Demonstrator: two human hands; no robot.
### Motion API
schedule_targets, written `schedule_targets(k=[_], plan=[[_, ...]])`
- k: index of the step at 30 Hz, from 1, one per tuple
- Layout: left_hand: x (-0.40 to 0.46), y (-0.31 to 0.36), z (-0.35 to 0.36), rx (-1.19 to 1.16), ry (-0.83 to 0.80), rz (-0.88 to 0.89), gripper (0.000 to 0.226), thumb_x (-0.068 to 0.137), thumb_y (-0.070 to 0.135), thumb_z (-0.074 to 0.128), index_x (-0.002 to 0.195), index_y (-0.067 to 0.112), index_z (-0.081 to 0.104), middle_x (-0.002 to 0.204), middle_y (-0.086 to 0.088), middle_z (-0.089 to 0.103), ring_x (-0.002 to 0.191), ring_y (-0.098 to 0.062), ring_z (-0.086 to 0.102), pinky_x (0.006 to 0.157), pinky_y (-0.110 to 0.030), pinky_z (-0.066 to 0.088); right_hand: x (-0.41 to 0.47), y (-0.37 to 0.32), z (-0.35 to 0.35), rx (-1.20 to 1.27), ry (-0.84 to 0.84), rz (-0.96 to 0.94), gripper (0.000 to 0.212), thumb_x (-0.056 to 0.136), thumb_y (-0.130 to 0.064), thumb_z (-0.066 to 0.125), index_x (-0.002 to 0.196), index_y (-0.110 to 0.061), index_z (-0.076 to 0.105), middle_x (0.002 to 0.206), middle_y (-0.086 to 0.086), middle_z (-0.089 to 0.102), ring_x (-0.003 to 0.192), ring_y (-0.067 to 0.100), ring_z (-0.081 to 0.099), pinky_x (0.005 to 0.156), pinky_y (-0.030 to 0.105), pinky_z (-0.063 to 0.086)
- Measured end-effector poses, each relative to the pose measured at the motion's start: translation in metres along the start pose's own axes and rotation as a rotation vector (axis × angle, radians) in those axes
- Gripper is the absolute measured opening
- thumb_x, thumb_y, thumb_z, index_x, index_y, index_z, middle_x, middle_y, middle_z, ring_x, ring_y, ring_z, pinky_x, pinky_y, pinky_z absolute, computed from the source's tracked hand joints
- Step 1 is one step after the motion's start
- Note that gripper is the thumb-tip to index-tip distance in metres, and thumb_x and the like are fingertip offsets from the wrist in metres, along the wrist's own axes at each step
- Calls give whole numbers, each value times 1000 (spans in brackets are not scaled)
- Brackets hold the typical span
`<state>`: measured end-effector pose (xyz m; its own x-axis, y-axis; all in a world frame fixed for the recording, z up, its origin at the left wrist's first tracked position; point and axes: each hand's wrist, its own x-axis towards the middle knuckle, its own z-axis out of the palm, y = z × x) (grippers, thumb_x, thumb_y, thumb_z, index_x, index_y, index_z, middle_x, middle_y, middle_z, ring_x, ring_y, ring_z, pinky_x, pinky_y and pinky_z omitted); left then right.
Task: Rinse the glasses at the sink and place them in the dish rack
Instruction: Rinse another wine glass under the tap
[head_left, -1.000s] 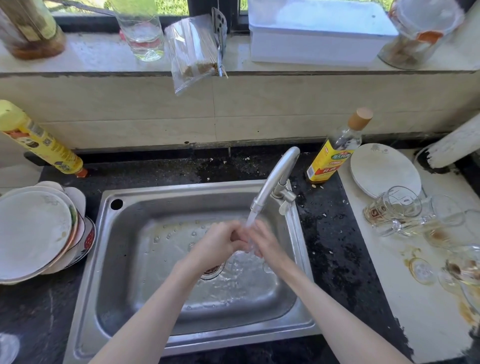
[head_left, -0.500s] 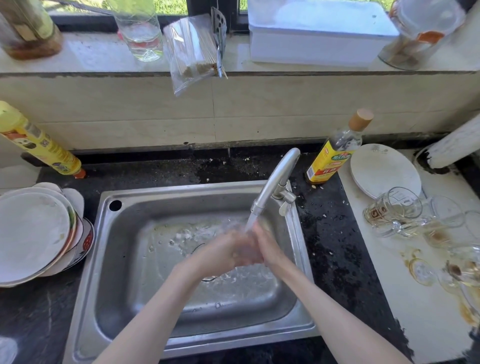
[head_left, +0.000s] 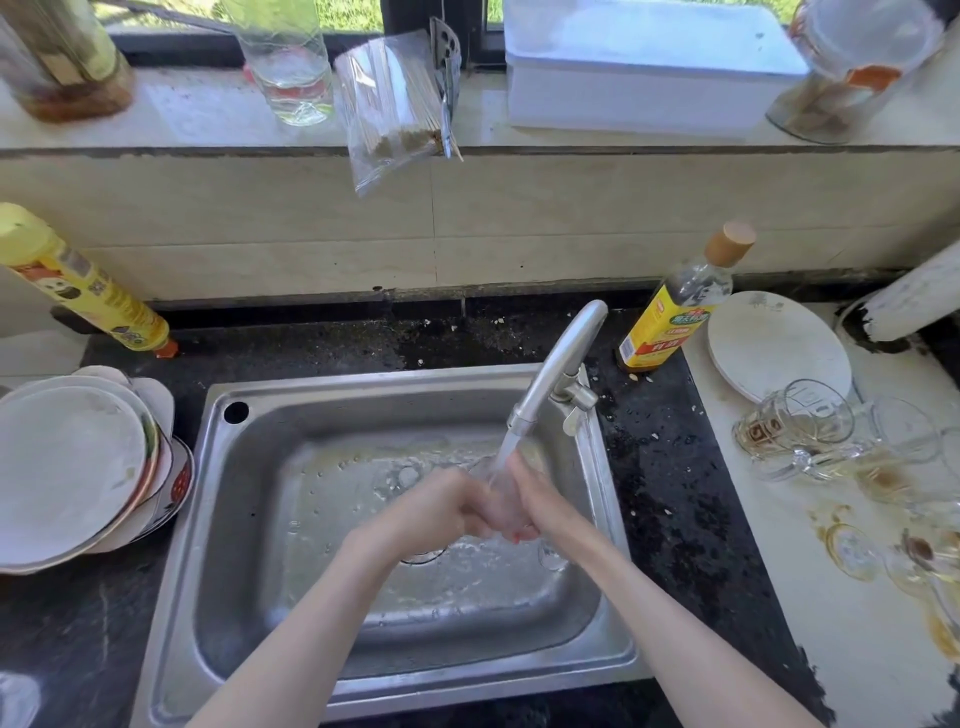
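Observation:
My left hand (head_left: 447, 506) and my right hand (head_left: 545, 504) meet under the running faucet (head_left: 556, 364) over the steel sink (head_left: 363, 382). Between them is a clear glass (head_left: 501, 491), mostly hidden by fingers and water, and both hands curl round it. The stream falls onto the glass and hands. Several dirty glasses lie on the white counter at the right, among them a mug on its side (head_left: 795, 431) and a tumbler (head_left: 906, 436). No dish rack is in view.
Stacked plates (head_left: 67, 467) sit left of the sink beside a yellow bottle (head_left: 88, 291). An oil bottle (head_left: 670, 317) and a white plate (head_left: 774, 348) stand right of the faucet. The window ledge holds a glass, a bag and a white box.
Both hands have stayed under the stream and shifted slightly, turning the glass between them. More water has spread across the sink floor.

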<state>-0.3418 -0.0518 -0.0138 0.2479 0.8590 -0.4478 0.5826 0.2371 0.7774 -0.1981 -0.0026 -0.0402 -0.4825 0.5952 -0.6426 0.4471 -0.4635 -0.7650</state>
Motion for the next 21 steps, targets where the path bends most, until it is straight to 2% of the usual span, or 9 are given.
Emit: schedule_targets(k=[3,5,7,9,11,13,16,18,21], plan=[[3,4,1,-8,215,-66,23,72,10,76,63,23,59,61,14,57,52,8,50,55,-8,37,-5,2,4,-16,0,-84,55,95,-57,32,118,-13,53,92,0,62,58,-1,51,48,16,33],[2,6,1,-18,269,-31,27,73,16,76,65,23,51,62,13,52,53,5,46,54,-12,36,-6,4,5,28,11,-125,48,95,-47,39,120,-8,51,95,-1,60,57,-8,54,50,11,37],[-3,13,-3,-63,99,46,19,77,11,72,74,24,59,71,16,59,63,9,53,62,-9,40,-4,1,5,70,21,-94,51,95,-52,36,116,-9,55,91,12,64,62,4,64,60,15,47],[-5,12,-4,-43,-74,51,15,81,4,67,88,17,71,82,17,65,74,7,59,72,-8,45,-4,-4,3,66,41,-51,67,93,-63,30,110,-4,58,98,25,65,76,25,64,71,33,49],[-3,8,-6,24,-62,9,16,80,4,68,91,13,74,87,10,71,75,1,59,71,-5,42,-4,-6,4,25,33,-49,69,95,-57,27,111,3,56,88,20,64,75,22,57,64,28,44],[1,6,-5,65,67,-25,11,75,6,73,84,12,75,81,3,72,70,0,59,66,-6,41,-4,-2,7,10,49,-62,57,98,-48,28,113,1,56,79,3,58,65,12,49,54,21,36],[0,8,-2,-26,204,-15,13,76,7,73,70,17,66,66,14,61,59,11,53,59,-4,36,-4,5,6,13,71,-135,37,100,-36,37,115,-7,55,82,-1,56,62,8,43,52,20,32],[-4,8,0,-58,114,22,18,81,9,69,74,25,64,74,21,60,67,11,55,67,-7,41,-2,3,4,39,60,-109,34,100,-35,37,107,-8,56,86,1,59,64,9,50,53,20,37],[-6,3,2,53,-93,28,20,84,8,64,91,25,73,90,23,66,83,4,59,84,-17,47,-1,-1,3,51,-15,-36,59,98,-55,27,96,-8,63,76,11,62,57,17,56,48,23,40]])
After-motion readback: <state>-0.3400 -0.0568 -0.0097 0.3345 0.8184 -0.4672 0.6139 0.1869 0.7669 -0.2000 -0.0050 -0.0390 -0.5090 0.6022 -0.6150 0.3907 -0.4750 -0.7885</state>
